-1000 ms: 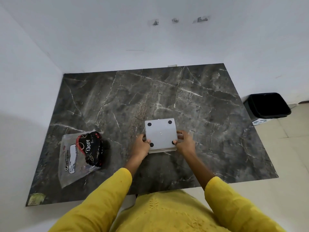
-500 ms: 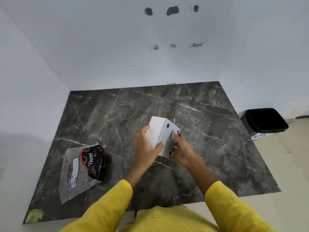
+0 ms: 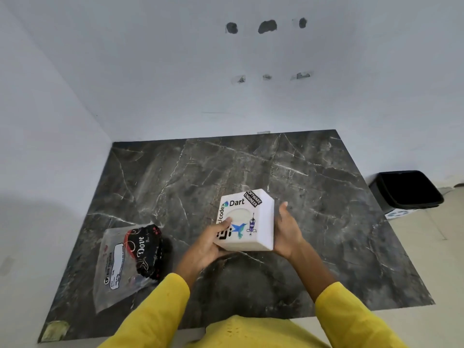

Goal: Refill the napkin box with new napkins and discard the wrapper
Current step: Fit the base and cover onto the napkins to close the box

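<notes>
A white napkin box (image 3: 247,219) with stickers and an oval slot in its top face is held above the dark marble table (image 3: 326,222), its top tilted towards me. My left hand (image 3: 208,243) grips its left side, thumb lying on the sticker face near the slot. My right hand (image 3: 287,232) presses flat against its right side. A clear plastic wrapper with a black and red Dove napkin pack (image 3: 130,259) lies on the table to the left of my hands. The box's inside is hidden.
A black waste bin (image 3: 406,190) stands on the floor off the table's right edge. White walls close the table at the back and left. A small yellowish scrap (image 3: 54,331) sits at the near left corner.
The box was lying bottom up on the table; both hands lifted it and turned it over, and its sticker face with the slot now points up at me.
</notes>
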